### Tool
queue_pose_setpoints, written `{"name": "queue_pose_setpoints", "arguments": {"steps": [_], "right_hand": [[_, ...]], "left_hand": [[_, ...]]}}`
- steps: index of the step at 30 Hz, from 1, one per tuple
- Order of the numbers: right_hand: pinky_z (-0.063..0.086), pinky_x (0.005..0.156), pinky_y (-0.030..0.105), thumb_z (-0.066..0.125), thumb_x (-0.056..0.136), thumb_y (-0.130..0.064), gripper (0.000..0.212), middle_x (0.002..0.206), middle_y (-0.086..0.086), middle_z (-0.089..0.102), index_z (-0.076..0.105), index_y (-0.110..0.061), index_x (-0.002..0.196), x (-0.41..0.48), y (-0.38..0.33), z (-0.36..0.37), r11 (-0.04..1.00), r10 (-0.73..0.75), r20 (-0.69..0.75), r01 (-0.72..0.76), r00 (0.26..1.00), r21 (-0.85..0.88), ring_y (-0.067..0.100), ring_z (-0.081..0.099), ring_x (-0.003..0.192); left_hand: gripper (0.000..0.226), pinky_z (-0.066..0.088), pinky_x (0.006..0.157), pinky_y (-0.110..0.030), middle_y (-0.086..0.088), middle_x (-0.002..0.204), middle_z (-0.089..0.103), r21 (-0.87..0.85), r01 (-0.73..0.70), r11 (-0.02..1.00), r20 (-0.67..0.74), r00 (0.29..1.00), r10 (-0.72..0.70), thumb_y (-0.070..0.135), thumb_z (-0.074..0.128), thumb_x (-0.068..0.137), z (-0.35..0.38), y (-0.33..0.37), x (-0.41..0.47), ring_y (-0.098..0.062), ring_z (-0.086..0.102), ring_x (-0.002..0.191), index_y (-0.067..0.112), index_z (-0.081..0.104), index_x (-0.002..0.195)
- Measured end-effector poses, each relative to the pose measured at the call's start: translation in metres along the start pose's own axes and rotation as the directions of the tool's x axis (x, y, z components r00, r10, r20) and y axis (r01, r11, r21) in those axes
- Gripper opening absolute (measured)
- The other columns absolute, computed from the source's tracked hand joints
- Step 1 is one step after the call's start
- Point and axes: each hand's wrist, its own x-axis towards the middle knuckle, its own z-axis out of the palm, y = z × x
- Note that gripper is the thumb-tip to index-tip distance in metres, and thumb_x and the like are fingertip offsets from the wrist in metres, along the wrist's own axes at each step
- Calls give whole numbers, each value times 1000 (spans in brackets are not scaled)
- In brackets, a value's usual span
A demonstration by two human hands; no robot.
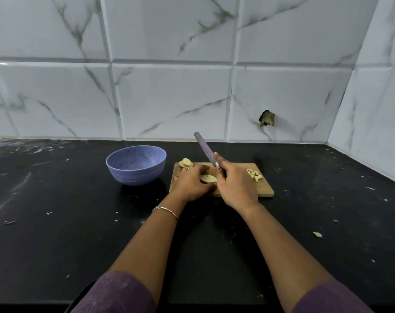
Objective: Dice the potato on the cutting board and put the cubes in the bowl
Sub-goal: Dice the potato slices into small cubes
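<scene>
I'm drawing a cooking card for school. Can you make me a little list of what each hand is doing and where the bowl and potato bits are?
Left hand: holds a potato piece on the cutting board
Right hand: grips the knife over that piece
Bowl: left of the board, no potato seen inside
Cut bits: right end of the board
Slices: board's far left corner
Stray bit: on the counter, to the right
</scene>
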Motion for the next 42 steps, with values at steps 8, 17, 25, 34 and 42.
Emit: {"name": "queue_pose_setpoints", "arguments": {"steps": [8,17,25,34,42], "right_hand": [[31,48,21,44,104,-30,45,75,-11,55,43,-40,148,0,1,-2,1000,-11,-13,10,1000,-21,6,50,64],[28,46,20,46,103,-28,45,73,-10,55,46,-40,146,0,5,-4,1000,15,-15,-15,1000,-17,7,50,61],[28,45,20,46,104,-28,44,72,-11,56,46,-40,146,-3,4,-5,1000,9,-5,-9,1000,-28,7,51,59],[27,45,19,47,104,-29,43,70,-14,53,47,-39,145,-5,5,-7,1000,16,-7,-16,1000,-24,6,51,59],[32,46,24,46,104,-29,42,73,-9,59,48,-40,144,-4,5,-8,999,33,-23,-33,999,-10,9,52,60]], "left_hand": [[56,42,103,-27,2,127,64,-68,20,998,60,998,-16,40,70,84,-2,1,0,-14,57,119,20,56,134],[59,39,101,-21,-6,135,57,-132,76,988,138,989,-57,21,75,83,-27,-8,-2,-18,53,124,8,53,136],[57,41,108,-34,-9,136,57,-43,100,994,119,988,-95,21,70,85,-43,-16,-17,-24,54,124,8,51,138],[56,43,105,-33,-6,131,60,-25,142,990,108,984,-138,24,69,83,-40,-22,-19,-23,55,121,11,53,135],[53,47,99,-44,-5,120,62,146,-10,989,-57,998,19,45,67,82,-30,-14,-17,-27,55,115,18,60,126]]}}
